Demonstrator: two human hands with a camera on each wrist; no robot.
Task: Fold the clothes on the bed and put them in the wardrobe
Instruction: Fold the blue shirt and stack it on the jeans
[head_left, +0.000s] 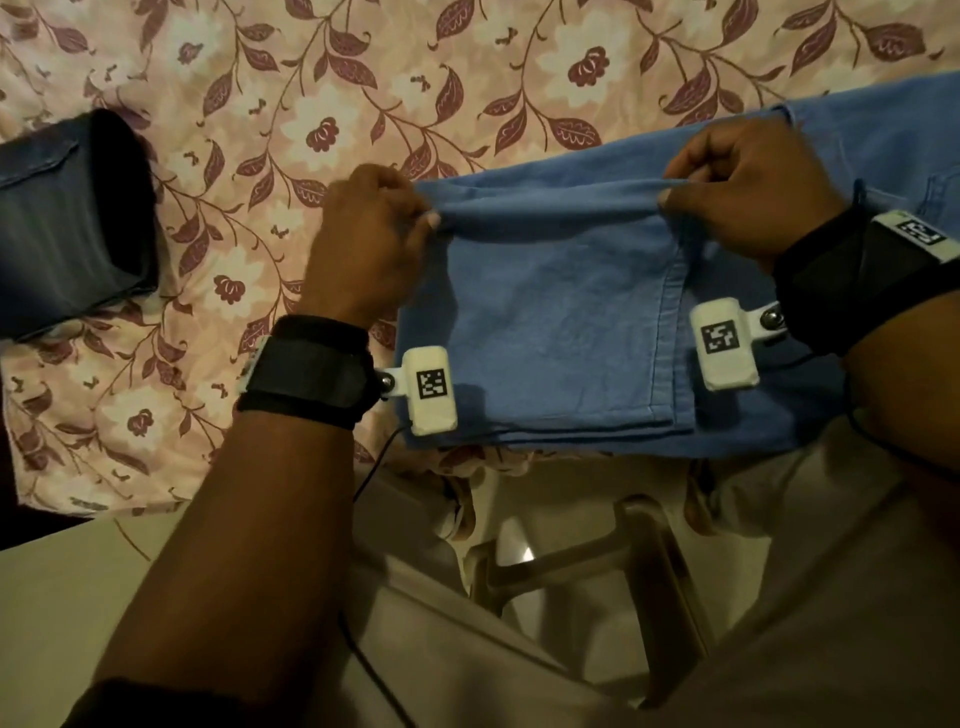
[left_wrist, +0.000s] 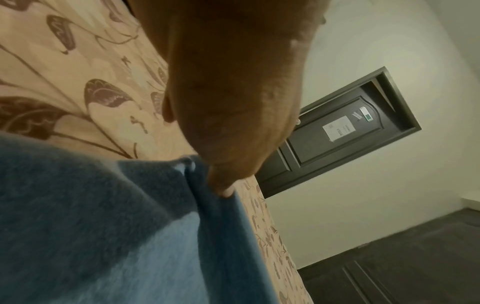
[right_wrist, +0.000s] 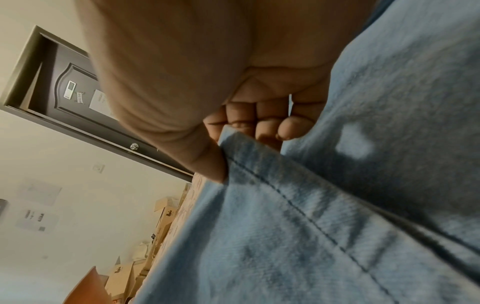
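I am in the folding step now. My left hand (head_left: 366, 236) and my right hand (head_left: 748, 192) are apart, and each one pinches the far edge of the light blue trousers (head_left: 550, 322). The left thumb and fingers squeeze the cloth at the left corner. The right thumb and fingers squeeze it by a seam. The cloth between my hands is lifted a little off the bed (head_left: 291, 93) and pulled into a line.

The blue trousers lie on the flowery bed right in front of me, near its close edge. They are already folded over at least once, because I can see layered edges at 6 o'clock. Their long way runs from 9 o'clock to 3 o'clock. The end at 9 o'clock is a neat straight side. The other end goes out of the head view at 3 o'clock, so I cannot tell which end is the waist.

At 9 o'clock from the blue trousers, well apart from them, sits a dark folded denim piece (head_left: 67, 223). It looks finished.

I think the next move is to carry the pinched edge over, with both hands going together, so the edges meet and lie flat. If one hand goes faster, the fold will be crooked. After that the pile must go to the wardrobe, which I cannot see here.
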